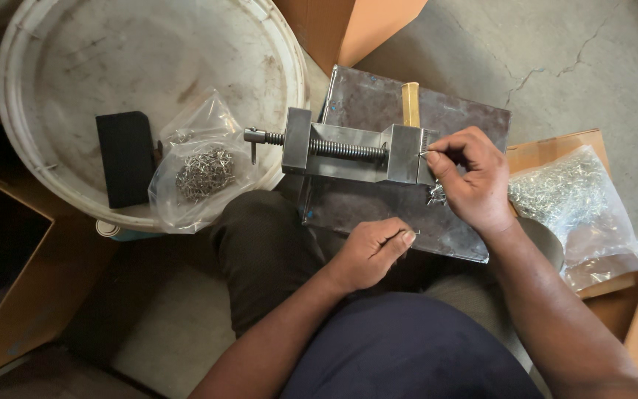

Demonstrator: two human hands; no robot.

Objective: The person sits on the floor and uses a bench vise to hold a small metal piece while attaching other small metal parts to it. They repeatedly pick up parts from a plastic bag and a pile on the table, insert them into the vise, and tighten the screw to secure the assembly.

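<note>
A small steel vise (pixel 348 151) with a threaded screw lies on a dark metal plate (pixel 378 207) over my lap. My right hand (pixel 470 181) pinches a small thin metal piece at the vise's jaw end, right beside a short brass-coloured bar (pixel 410 103). A few small metal pieces lie under that hand. My left hand (pixel 371 251) rests curled against the plate's near edge; I cannot see anything in it.
A white bucket lid (pixel 75 52) at the left carries a black block (pixel 125 157) and a clear bag of small metal parts (pixel 201 171). Another clear bag of shiny parts (pixel 577 207) lies on cardboard at the right. Cardboard boxes (pixel 348 26) stand around on concrete floor.
</note>
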